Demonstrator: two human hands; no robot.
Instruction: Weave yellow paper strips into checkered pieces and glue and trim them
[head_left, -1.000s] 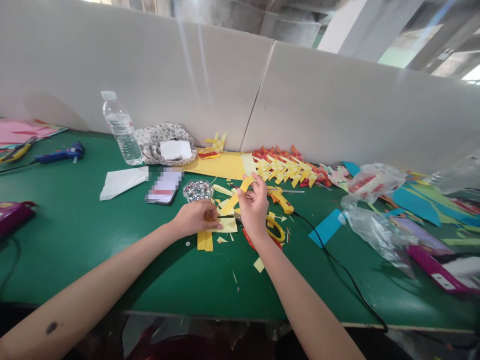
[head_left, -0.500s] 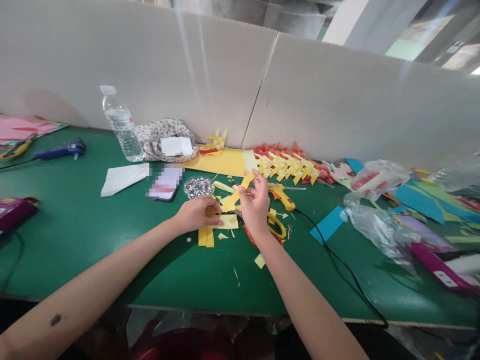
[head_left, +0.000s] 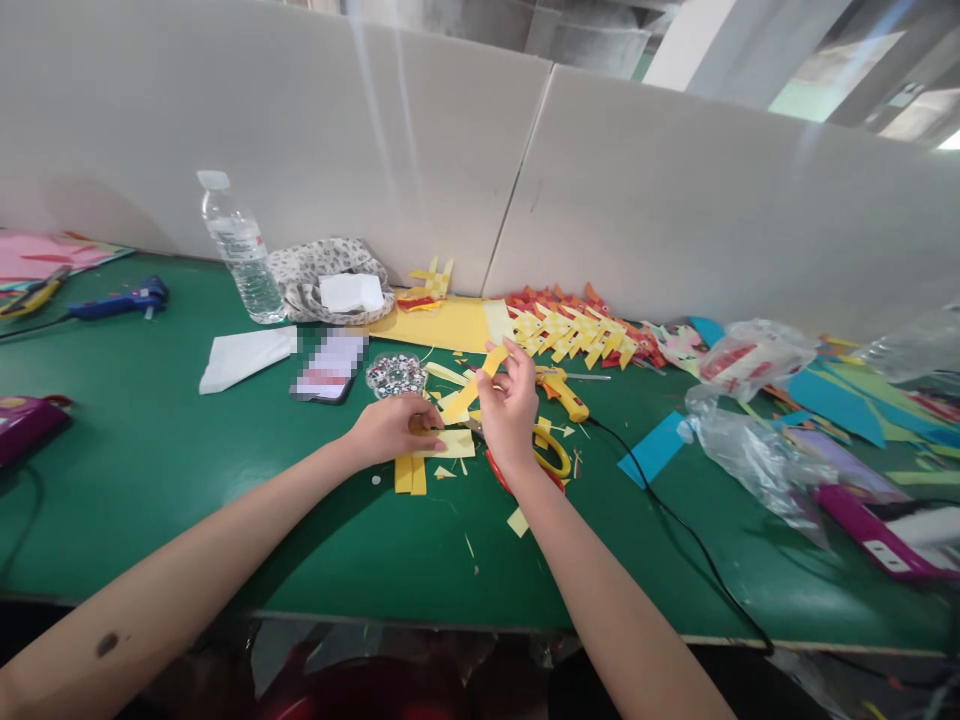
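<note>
Head view: right grip [head_left: 511, 408] clamps yellow strip [head_left: 471, 395]; left grip [head_left: 394, 430], closure unclear, touches pale paper [head_left: 460, 443].

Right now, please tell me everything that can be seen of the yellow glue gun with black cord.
The yellow, plastic-looking glue gun lies on the smooth green table, its handle slanting rightward and toward the person. A thin, pale rod juts right from its back; its black cord leaves the handle's end. The bare right hand hides its front; contact there cannot be told.
</note>
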